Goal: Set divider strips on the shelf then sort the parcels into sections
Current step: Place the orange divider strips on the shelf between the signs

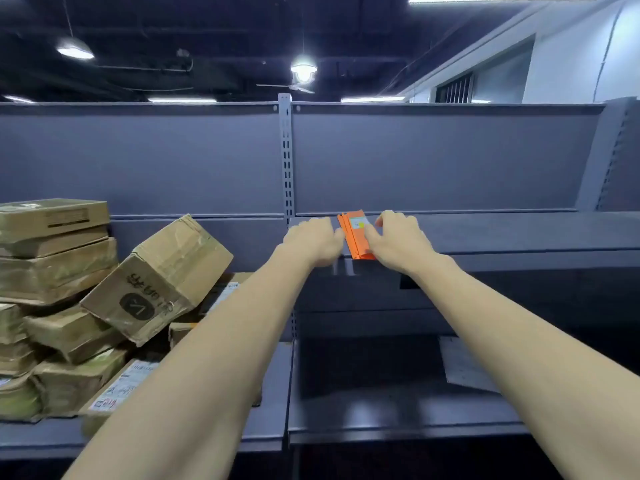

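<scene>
Fingers of the right hand (pixel 398 237) curl onto the orange divider strips (pixel 356 235), pinching the bundle from its right side, while the left hand (pixel 313 242) rests against the bundle's left edge with its fingers bent; whether they truly grip it I cannot tell. The strips lie at the front edge of the upper shelf (pixel 519 233), near its left end beside the slotted upright post (pixel 286 157). Closer in, on the lower shelf (pixel 398 420) to the left, cardboard parcels (pixel 69 289) sit heaped, one box (pixel 157 278) tilted on the stack. Behind stands the grey back panel (pixel 433 161).
</scene>
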